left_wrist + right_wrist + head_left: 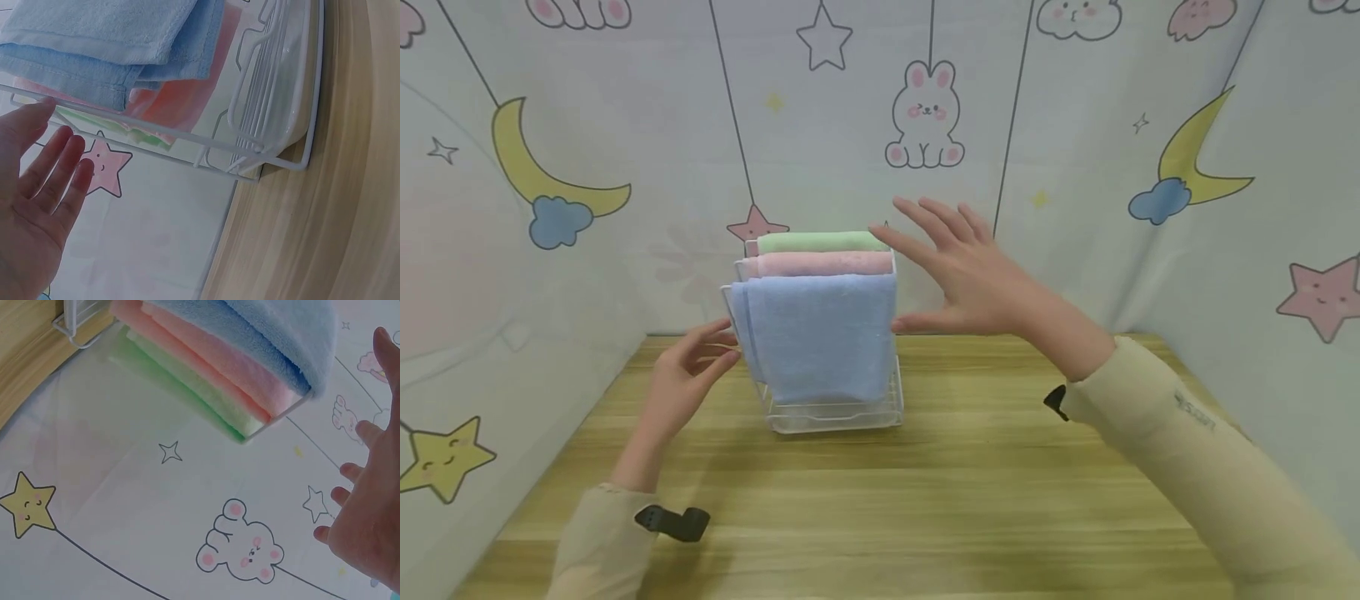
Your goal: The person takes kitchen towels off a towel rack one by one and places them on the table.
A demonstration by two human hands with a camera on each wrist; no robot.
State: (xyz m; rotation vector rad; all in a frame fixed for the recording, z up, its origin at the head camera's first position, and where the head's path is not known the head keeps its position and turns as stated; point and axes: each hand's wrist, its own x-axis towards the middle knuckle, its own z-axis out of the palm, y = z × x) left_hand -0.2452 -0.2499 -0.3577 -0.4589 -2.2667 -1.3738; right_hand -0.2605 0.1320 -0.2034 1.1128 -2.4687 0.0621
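The left hand point(34, 212), fingers extended, is at a side edge of a white wire rack point(255, 100); whether the thumb touches it is unclear. A folded light-blue towel point(106, 31) hangs on the rack, pink towel point(181, 103) and green towel point(150, 139) behind. The rack's base stands on the wood-grain tabletop point(356, 156), whose edge meets a backdrop point(150, 231) printed with a pink star point(109, 167).

And here on the beige right sleeve point(1221, 487), over the forearm, sits a small line of dark lettering point(1195, 411), slanting down toward the right in the head view, and it's too blurred to spell out! It looks like print, yes, but no word, brand or number reads clearly in any view.
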